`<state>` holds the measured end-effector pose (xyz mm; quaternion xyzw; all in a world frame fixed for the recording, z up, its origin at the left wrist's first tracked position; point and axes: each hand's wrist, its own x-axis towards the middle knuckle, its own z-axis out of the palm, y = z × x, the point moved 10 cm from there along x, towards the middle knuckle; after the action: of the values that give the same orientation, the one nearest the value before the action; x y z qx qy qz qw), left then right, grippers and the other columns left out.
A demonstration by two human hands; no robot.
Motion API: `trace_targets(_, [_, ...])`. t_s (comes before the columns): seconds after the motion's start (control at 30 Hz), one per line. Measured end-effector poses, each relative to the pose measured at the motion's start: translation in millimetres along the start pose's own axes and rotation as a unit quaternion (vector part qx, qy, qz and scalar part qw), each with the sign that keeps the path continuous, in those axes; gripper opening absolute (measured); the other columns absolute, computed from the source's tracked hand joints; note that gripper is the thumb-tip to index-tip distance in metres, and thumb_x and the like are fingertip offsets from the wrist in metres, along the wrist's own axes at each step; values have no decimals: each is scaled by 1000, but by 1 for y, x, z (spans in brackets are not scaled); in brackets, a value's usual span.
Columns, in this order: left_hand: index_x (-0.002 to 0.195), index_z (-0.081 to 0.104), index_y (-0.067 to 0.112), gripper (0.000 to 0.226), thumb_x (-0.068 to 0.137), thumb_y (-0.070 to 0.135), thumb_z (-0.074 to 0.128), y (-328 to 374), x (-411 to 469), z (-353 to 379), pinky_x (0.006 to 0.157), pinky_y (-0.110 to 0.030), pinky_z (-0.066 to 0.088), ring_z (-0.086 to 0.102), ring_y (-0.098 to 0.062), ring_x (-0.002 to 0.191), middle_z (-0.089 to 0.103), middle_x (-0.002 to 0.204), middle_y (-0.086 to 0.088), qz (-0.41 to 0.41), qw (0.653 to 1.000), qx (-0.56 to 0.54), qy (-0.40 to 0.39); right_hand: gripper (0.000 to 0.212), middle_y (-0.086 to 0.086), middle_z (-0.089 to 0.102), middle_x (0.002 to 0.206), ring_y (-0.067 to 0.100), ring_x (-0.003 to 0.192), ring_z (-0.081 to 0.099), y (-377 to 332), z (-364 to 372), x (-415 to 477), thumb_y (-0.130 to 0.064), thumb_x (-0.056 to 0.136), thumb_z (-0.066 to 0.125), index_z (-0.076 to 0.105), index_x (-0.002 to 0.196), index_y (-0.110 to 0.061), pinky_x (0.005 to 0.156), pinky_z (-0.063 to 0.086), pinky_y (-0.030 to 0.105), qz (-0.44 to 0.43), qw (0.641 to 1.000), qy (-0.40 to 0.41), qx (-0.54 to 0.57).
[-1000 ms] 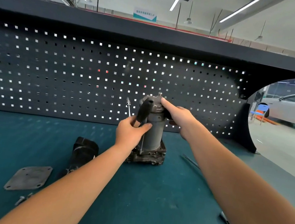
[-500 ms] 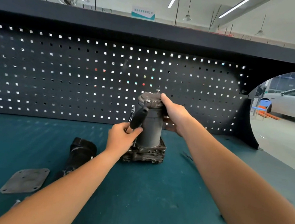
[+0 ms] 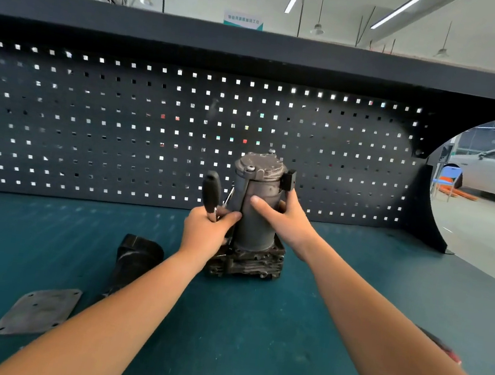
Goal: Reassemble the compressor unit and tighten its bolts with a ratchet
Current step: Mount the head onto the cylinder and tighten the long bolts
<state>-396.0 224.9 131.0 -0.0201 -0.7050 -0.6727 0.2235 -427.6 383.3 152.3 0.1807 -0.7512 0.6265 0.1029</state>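
A: Status?
B: Grey cylindrical metal compressor unit [image 3: 256, 216] stands upright, mid teal bench top [image 3: 252, 343]. Right hand [image 3: 286, 220] wraps its barrel, thumb across the front. Left hand [image 3: 206, 232], at its 9 o'clock, fist closed on black-handled ratchet [image 3: 211, 194].
A: Step?
B: Steadying, I judge. Ratchet head is hidden, possibly behind the fist. Next: seat the socket on a top bolt [image 3: 251, 169]. Flat grey metal plate [image 3: 37, 311] lies at 8 o'clock.

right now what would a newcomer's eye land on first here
The grey compressor unit standing upright mid-bench, before the pegboard, draws the eye first, with the right hand gripping its cylinder. Beside it the left hand holds the black-handled ratchet upright. At lower left lie a flat metal plate and a black part.
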Motion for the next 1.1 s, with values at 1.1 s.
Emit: trace_targets(1.1, [67,64,25,20,85,16,66,14,-7,6,78,-45,56,64,-20,81,66,78,-5,37,998,50,9,57,-14,54,110,12,111,51,-6,-5,4,-42,75,73,41,121,-34,94,45,31,-10,1000,15,-6])
